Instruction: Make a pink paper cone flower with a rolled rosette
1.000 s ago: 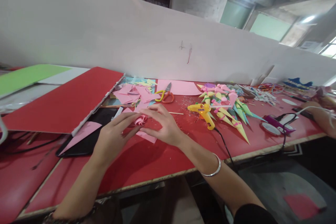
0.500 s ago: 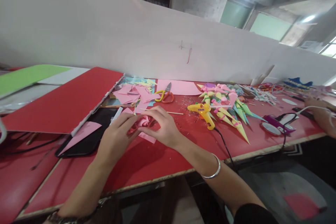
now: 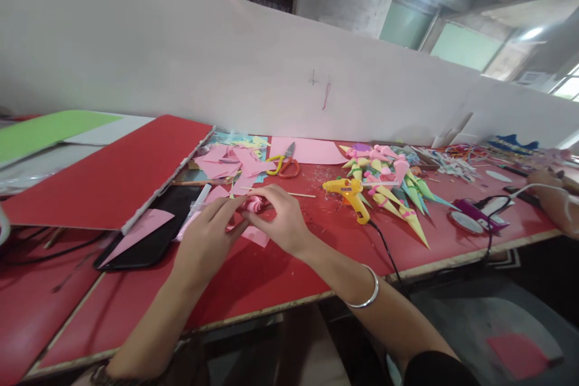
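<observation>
Between my two hands is a small pink paper rose (image 3: 254, 204), its coiled layers showing above my thumbs. My left hand (image 3: 208, 235) is closed on its left side, fingertips against the paper. My right hand (image 3: 280, 220) pinches it from the right, with thumb and fingers curled round. Part of the rose is hidden by my fingers. Under and behind my hands lie pink paper pieces (image 3: 256, 235) on the red table (image 3: 289, 277). Just beyond, a thin stick (image 3: 302, 195) lies flat.
Scissors (image 3: 284, 166) with yellow and red handles lie behind my hands. To the right are a yellow glue gun (image 3: 350, 195) and a pile of paper cones (image 3: 414, 217). A black tray (image 3: 136, 259) and red board (image 3: 113, 178) are left. Another person's hand (image 3: 554, 196) is far right.
The pink rose has turned and shifted slightly right between my fingers, and my left fingertips have moved a little. The things on the table look unchanged.
</observation>
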### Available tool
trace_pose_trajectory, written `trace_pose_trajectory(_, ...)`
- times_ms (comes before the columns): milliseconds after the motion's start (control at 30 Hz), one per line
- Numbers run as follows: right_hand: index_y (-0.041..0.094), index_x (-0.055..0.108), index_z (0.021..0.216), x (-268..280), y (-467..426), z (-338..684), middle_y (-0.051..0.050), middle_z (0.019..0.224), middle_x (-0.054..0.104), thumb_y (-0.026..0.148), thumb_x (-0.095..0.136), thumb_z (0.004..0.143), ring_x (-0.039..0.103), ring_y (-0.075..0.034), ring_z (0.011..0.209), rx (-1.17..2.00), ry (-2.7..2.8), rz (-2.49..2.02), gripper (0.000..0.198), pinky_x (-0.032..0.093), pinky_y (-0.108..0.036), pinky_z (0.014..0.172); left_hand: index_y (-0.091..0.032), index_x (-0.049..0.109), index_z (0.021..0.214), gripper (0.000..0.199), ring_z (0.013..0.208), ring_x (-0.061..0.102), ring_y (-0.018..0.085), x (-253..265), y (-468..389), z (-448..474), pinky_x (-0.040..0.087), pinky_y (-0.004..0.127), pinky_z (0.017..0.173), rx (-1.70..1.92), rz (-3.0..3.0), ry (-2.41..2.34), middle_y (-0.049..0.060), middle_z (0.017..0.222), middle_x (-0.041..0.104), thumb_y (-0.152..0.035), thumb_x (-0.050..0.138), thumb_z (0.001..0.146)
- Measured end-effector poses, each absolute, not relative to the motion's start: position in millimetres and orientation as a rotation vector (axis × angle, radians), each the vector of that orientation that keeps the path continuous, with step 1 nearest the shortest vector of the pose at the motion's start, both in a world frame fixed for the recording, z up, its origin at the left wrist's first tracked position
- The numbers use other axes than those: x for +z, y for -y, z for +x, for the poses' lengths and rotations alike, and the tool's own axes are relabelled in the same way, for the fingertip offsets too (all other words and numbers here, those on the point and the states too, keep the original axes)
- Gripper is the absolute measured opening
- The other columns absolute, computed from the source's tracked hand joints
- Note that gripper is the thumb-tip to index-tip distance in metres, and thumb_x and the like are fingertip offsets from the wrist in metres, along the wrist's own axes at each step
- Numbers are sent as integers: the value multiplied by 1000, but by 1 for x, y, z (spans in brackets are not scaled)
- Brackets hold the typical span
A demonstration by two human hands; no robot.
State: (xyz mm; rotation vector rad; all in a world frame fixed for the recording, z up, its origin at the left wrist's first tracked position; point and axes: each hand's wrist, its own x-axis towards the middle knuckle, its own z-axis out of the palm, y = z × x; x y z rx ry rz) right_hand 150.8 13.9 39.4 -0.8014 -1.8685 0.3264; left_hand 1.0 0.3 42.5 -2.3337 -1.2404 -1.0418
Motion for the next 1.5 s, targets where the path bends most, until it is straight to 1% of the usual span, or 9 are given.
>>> trace_pose_trajectory(167,17,56,89,41,-16,153,-4,84,59,29,60,77,58,-13,76,433,1780,-799,18,51,-24,69,-20,55,100,29,69,60,17,45,2,3,49,29,66,-1185,-2361,1335,4,84,64,-40,39,87)
trace_pose_trajectory(367,20,59,86,44,-17,154,-2,83,63,31,61,76,58,-14,75,413,1716,-844,15,48,-25,68,-21,55,102,29,69,62,14,48,0,2,50,26,68,-1306,-2471,1304,2,88,64,-41,45,84)
trace_pose_trajectory(533,20,61,86,44,-16,155,-2,82,64,32,63,73,58,-13,70,437,1697,-885,18,47,-24,63,-19,56,99,27,68,62,14,47,-2,3,50,25,66,-1285,-2470,1293,2,82,64,-39,45,85)
trace_pose_trajectory(800,22,59,93,43,-16,155,-4,96,63,29,59,77,59,-16,89,548,1750,-784,18,49,-26,69,-21,56,85,20,64,60,14,46,-1,2,48,25,62,-1300,-2439,1293,0,76,63,-38,45,83)
trace_pose_trajectory(1067,22,56,85,44,-17,156,-2,88,59,27,63,72,58,-14,81,725,1753,-701,16,51,-26,71,-21,56,83,16,72,60,15,45,-4,-4,48,26,64,-1244,-2457,1167,1,80,63,-33,46,84)
trace_pose_trajectory(1167,21,56,83,44,-18,156,-2,86,60,27,62,72,58,-14,80,796,1701,-698,14,50,-28,73,-21,56,86,11,78,59,16,46,-6,-6,48,26,70,-1273,-2435,1054,3,82,60,-29,49,84)
trace_pose_trajectory(1267,20,56,80,44,-19,155,-1,82,60,30,63,70,58,-14,79,860,1623,-717,16,48,-29,75,-21,57,91,13,90,57,18,48,-8,-7,48,29,77,-1304,-2401,995,6,97,57,-28,53,81)
trace_pose_trajectory(1367,19,56,78,43,-20,155,1,77,59,33,65,67,58,-14,75,946,1562,-735,20,47,-28,72,-21,56,95,16,96,56,19,49,-8,-7,48,30,80,-1293,-2437,981,8,110,53,-31,52,82)
trace_pose_trajectory(1500,20,56,76,42,-22,154,2,73,58,37,67,65,56,-12,65,1064,1496,-723,24,48,-26,63,-24,54,100,21,92,59,17,47,-8,-8,48,29,79,-1262,-2550,1048,3,99,62,-36,49,83)
